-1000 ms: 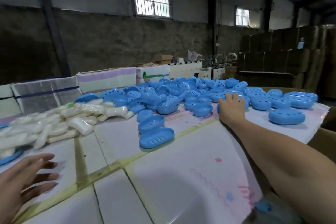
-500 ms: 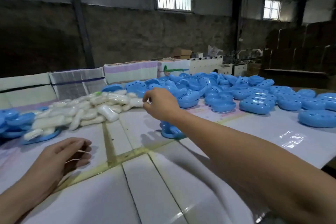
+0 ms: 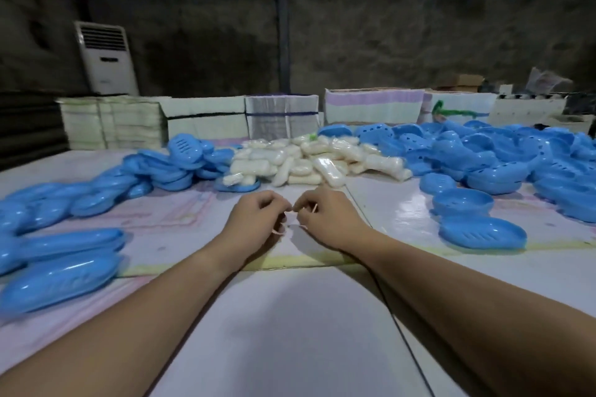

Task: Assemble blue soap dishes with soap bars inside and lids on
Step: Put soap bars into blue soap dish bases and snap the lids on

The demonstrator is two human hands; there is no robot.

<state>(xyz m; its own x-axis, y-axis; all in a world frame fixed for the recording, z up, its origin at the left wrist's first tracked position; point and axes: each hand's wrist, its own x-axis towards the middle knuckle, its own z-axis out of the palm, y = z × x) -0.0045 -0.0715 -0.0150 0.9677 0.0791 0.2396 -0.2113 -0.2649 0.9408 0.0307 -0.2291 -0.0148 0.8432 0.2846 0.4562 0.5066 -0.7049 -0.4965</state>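
Observation:
My left hand (image 3: 254,219) and my right hand (image 3: 325,219) meet at the table's middle, fingers curled, both pinching thin pale rubber bands (image 3: 292,212) between them. Wrapped white soap bars (image 3: 309,161) lie heaped just beyond the hands. Blue perforated soap dish parts (image 3: 483,232) spread across the right side, with a big pile (image 3: 503,155) behind. Closed blue soap dishes (image 3: 61,280) lie at the near left, and a row of blue lids (image 3: 151,171) runs along the left to the soap.
The white table (image 3: 290,332) has a yellowish taped seam (image 3: 290,263) across it. Stacked cartons and bundles (image 3: 280,116) line the far edge. A white standing air conditioner (image 3: 106,58) is at the back left wall.
The view has swung left. My right hand came back from the blue dishes to the middle and joined my left hand on the rubber bands.

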